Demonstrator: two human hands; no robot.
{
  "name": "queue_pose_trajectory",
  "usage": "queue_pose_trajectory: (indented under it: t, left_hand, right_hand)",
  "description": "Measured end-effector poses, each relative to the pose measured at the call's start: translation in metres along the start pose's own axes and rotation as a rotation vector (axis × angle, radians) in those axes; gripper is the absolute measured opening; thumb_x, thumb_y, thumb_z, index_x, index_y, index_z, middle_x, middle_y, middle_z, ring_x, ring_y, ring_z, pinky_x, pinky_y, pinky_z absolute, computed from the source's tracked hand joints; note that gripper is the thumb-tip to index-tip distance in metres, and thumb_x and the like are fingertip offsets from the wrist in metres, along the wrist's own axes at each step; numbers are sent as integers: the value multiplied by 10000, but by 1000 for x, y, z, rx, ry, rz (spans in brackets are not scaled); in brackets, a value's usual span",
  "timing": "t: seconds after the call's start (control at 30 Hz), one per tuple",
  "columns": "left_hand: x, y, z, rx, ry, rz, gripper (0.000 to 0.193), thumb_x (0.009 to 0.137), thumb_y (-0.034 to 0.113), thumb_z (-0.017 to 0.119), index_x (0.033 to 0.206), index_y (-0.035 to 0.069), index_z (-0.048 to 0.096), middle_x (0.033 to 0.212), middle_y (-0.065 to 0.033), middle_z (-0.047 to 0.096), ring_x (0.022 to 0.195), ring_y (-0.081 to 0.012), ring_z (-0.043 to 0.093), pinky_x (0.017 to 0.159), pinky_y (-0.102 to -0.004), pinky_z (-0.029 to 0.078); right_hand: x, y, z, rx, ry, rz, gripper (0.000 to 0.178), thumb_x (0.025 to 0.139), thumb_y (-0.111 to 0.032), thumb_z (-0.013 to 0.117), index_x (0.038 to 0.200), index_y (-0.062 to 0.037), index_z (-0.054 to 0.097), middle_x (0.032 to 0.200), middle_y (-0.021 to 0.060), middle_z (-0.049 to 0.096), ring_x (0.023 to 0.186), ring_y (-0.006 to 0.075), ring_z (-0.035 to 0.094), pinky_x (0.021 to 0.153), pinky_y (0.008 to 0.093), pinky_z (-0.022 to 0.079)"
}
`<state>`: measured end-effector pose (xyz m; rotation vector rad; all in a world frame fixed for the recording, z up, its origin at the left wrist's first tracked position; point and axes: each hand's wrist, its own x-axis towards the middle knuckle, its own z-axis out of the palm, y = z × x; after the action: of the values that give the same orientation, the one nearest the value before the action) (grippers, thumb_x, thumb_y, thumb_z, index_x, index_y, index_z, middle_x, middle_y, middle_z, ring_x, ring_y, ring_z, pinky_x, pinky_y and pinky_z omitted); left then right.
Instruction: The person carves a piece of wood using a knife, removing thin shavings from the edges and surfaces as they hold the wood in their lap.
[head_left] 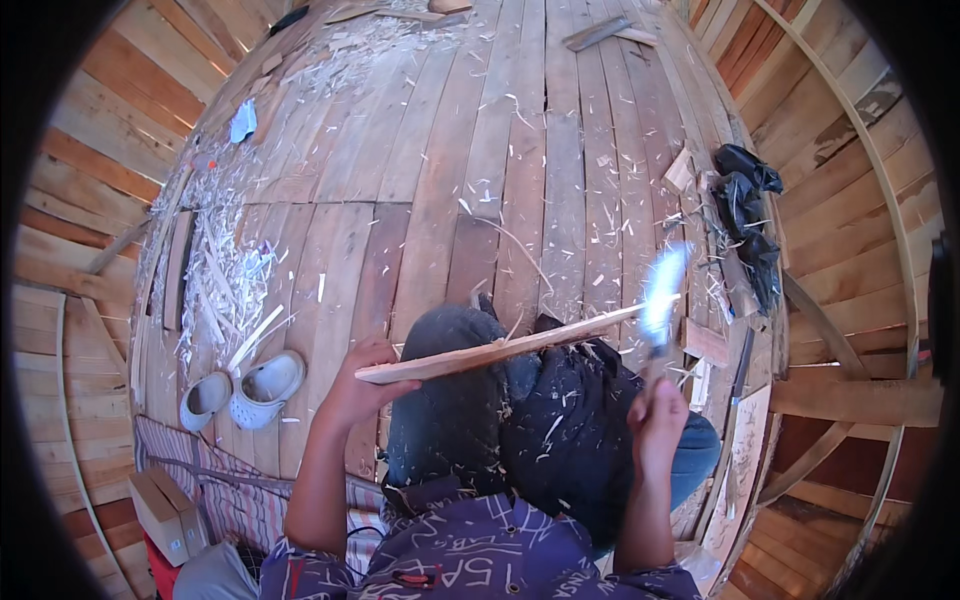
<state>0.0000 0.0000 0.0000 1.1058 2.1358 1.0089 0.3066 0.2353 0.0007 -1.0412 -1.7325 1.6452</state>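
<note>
Left to right: two pale grey perforated clogs (pixel 258 410) stand on the wooden plank floor (pixel 340 260). The left hand (pixel 372 383) — fingers clamped — holds one end of a long, flat, pale-brown wooden strip (pixel 510 347) above the lap (pixel 445 430); the right hand (pixel 656 412), fingers wrapped around it, holds a bright, blurred-bladed knife (pixel 663 295) by the other.

Over your legs (pixel 440 430), the wooden strip (pixel 500 351) extends from your left hand (pixel 368 380) to the knife (pixel 663 295) in your right hand (pixel 657 412), clogs (pixel 268 400) lying left, plastic (pixel 740 205) right.
</note>
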Motion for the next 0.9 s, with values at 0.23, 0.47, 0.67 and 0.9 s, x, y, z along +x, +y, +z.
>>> queue_pose_trajectory:
  t: [0.23, 0.47, 0.67, 0.9]
  left_hand:
    - [1, -2, 0, -41, 32, 64, 295, 629, 148, 848, 683, 38, 580, 686, -71, 535, 745, -227, 520, 673, -350, 424]
    - [2, 1, -8, -5, 13, 92, 272, 644, 128, 837, 698, 33, 589, 698, -67, 540, 760, -226, 521, 681, -347, 428]
    - [-2, 7, 2, -100, 65, -13, 272, 633, 115, 842, 719, 13, 605, 721, -69, 565, 791, -212, 544, 722, -335, 437]
    - [-7, 4, 2, -54, 62, -12, 278, 639, 118, 840, 727, 5, 602, 727, -71, 570, 780, -221, 538, 717, -336, 428]
  right_hand:
    - [-6, -15, 26, 257, -28, 175, 272, 970, -249, 523, 853, -20, 611, 580, -10, 487, 492, 55, 432, 461, 217, 320]
    - [-14, -20, 44, 90, -269, 224, 235, 984, -201, 497, 873, -31, 615, 566, -19, 483, 485, 49, 421, 453, 218, 311]
    - [-7, -10, 51, 125, -172, 151, 336, 996, -315, 470, 876, -37, 617, 565, -27, 463, 456, 42, 388, 420, 220, 283]
    - [-4, -9, 48, 256, -8, 177, 253, 973, -231, 520, 969, -7, 639, 613, -43, 463, 495, 35, 393, 447, 206, 296]
